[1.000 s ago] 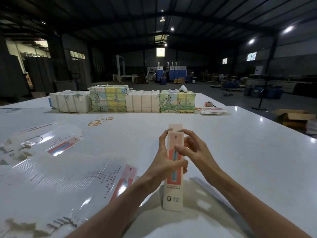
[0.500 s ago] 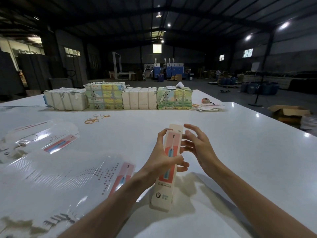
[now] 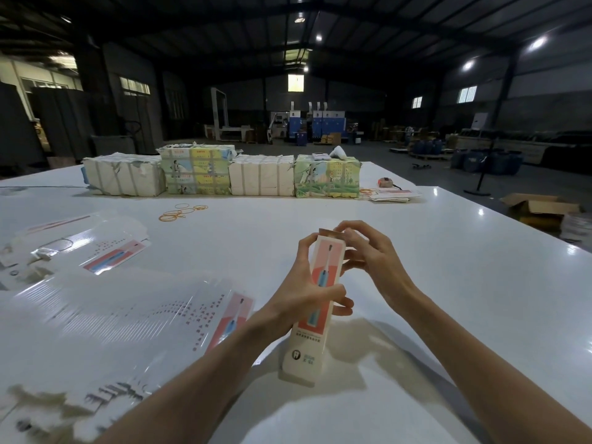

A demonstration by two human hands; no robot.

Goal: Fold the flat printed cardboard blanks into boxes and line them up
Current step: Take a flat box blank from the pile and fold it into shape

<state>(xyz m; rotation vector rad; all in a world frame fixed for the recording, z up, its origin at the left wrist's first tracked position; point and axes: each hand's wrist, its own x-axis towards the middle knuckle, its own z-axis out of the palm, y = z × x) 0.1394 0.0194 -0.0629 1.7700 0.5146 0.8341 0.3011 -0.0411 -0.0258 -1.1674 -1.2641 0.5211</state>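
A long, narrow cream box (image 3: 309, 344) with a pink panel and a toothbrush print is raised above the white table (image 3: 448, 283), its far end tilted away from me. My left hand (image 3: 304, 290) grips its middle, thumb across the printed face. My right hand (image 3: 368, 254) curls over the far end, fingertips on the brown end flap (image 3: 330, 232). Flat printed blanks (image 3: 128, 318) lie fanned out on the table to my left, glossy and partly blurred.
Several wrapped bundles (image 3: 221, 174) stand in a row at the table's far side. Orange rubber bands (image 3: 179, 213) lie before them. A small stack of flat cards (image 3: 390, 195) and a tape measure (image 3: 386, 182) sit at the far right. An open carton (image 3: 541, 206) stands on the floor.
The box has tilted, its near end swinging left and down. My right hand rose from the box's side to its far end and curled over the flap.
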